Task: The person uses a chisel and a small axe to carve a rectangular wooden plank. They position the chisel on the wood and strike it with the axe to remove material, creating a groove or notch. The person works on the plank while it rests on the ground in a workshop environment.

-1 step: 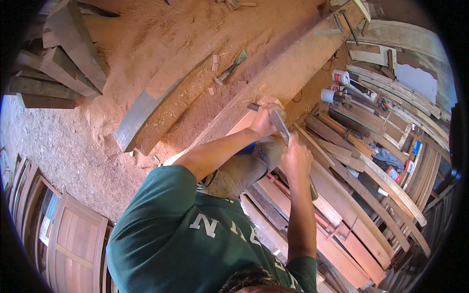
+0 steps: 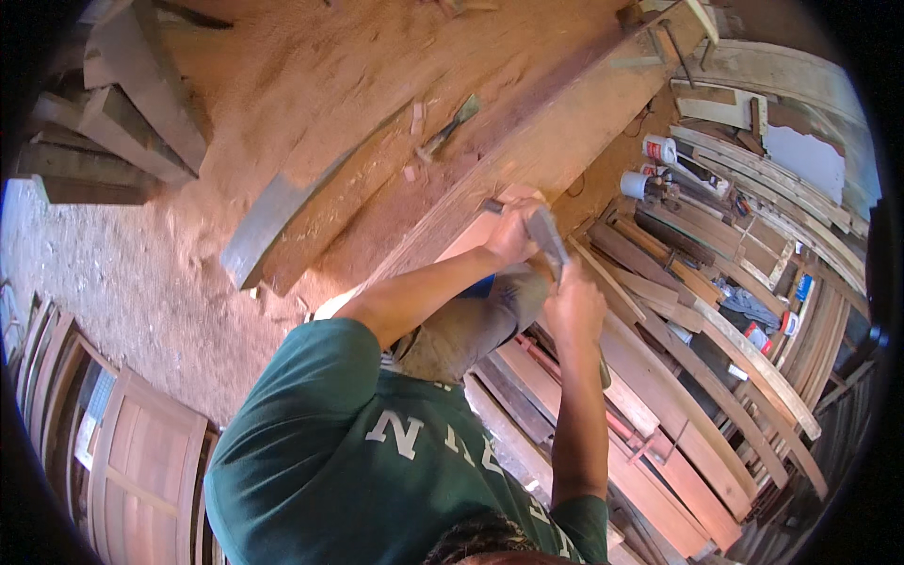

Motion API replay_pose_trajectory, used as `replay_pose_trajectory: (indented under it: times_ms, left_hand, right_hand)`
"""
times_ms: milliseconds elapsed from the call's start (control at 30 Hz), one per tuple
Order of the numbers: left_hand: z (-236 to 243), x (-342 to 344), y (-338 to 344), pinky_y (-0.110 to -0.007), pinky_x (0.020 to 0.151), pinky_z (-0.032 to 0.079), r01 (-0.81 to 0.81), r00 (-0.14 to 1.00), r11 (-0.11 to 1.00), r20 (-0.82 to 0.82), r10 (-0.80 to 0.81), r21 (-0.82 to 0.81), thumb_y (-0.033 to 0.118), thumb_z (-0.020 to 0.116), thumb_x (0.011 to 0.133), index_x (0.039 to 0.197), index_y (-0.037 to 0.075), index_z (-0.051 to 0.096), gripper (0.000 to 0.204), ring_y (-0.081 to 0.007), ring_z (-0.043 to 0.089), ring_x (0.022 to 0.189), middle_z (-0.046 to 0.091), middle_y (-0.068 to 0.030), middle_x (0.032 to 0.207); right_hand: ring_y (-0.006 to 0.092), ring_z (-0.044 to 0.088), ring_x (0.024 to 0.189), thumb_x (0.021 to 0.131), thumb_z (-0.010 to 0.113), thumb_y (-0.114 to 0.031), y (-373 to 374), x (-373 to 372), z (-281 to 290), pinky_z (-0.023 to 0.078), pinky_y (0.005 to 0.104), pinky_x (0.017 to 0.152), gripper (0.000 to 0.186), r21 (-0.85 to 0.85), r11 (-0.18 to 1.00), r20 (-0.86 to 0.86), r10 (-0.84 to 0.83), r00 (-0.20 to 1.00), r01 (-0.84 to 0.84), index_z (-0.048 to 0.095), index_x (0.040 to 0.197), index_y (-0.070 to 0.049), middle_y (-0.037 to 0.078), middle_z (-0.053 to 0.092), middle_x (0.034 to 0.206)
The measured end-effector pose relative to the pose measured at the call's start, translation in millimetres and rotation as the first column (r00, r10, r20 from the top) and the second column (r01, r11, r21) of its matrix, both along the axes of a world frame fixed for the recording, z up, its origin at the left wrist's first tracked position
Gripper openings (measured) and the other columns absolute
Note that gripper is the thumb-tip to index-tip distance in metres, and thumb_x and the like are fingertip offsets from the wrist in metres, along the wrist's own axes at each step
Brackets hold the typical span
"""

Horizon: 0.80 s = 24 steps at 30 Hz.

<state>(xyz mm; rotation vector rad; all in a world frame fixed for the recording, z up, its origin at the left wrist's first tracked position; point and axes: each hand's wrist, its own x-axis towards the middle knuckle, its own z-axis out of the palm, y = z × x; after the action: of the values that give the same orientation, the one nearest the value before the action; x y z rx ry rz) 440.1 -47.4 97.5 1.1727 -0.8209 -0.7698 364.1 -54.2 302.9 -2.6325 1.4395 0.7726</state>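
Observation:
A long reddish timber beam (image 2: 565,127) runs diagonally in front of me, from near my left arm to the far right. On its near part my left hand (image 2: 513,234) is closed round a tool whose dark blunt end (image 2: 491,205) sticks out past the fingers; the rest is hidden. A pale cut face of wood (image 2: 521,194) shows just beyond these fingers. My right hand (image 2: 576,299) is wrapped round a long tool with a flat grey upper part (image 2: 546,237), slightly blurred. That part reaches up close beside my left hand, and the lower end shows below my right fist.
Past the beam, a hatchet-like tool (image 2: 450,127) and a curved plank (image 2: 268,231) lie on sawdust. Stacked timbers (image 2: 137,122) stand at far left, panelled doors (image 2: 146,461) at near left. Boards (image 2: 678,414) and white tubs (image 2: 633,185) crowd the right.
My right hand has shifted slightly down and right. The grey part of its tool has turned a little and shows broader. My left hand keeps almost the same place on its tool.

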Motion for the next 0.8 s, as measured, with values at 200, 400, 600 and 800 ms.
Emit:
replay_pose_trajectory:
  times_ms: [200, 400, 600, 800]
  left_hand:
    - [40, 3, -10, -0.042, 0.076, 0.049, -0.074, 0.991, 0.997, -0.109, 0.071, -0.015, -0.002, 0.074, 0.070, 0.089, 0.005, 0.065, 0.023, -0.0345, 0.064, 0.085, 0.065, -0.0136, 0.087]
    - [-2, -4, -17, -0.037, 0.077, 0.047, -0.043, 0.993, 0.998, -0.111, 0.037, -0.049, 0.000, 0.075, 0.073, 0.086, 0.006, 0.061, 0.020, -0.0287, 0.059, 0.076, 0.062, -0.0074, 0.084]
    - [79, -11, -1, -0.045, 0.077, 0.047, -0.092, 0.996, 0.996, -0.004, 0.092, -0.024, 0.001, 0.076, 0.068, 0.087, 0.007, 0.062, 0.024, -0.0373, 0.062, 0.088, 0.064, -0.0128, 0.087]
    - [87, -8, -5, -0.047, 0.081, 0.046, -0.082, 0.992, 0.994, -0.092, 0.088, 0.066, -0.003, 0.073, 0.065, 0.090, 0.007, 0.064, 0.029, -0.0384, 0.061, 0.093, 0.064, -0.0146, 0.089]
  right_hand:
    - [0.0460, 0.070, 0.085, 0.088, 0.064, -0.008, -5, 11, 27, 0.054, 0.0578, 0.075, 0.030, -0.103, 0.994, 0.162, -0.027, 0.986, 0.045, 0.056, 0.117, -0.005, 0.026, 0.071, 0.088]
    - [0.0448, 0.071, 0.086, 0.090, 0.062, -0.012, -14, 2, 4, 0.053, 0.0581, 0.078, 0.037, 0.019, 1.000, -0.070, -0.004, 0.998, 0.006, 0.056, 0.125, -0.003, 0.027, 0.071, 0.089]
    - [0.0476, 0.068, 0.091, 0.089, 0.069, -0.016, -9, -15, 44, 0.052, 0.0554, 0.079, 0.027, -0.073, 0.981, 0.152, -0.166, 0.974, 0.178, 0.065, 0.110, 0.001, 0.029, 0.070, 0.093]
    - [0.0470, 0.069, 0.085, 0.091, 0.065, -0.015, -16, -2, 70, 0.053, 0.0571, 0.079, 0.028, -0.085, 0.969, 0.198, -0.212, 0.957, 0.233, 0.065, 0.116, -0.004, 0.025, 0.072, 0.091]
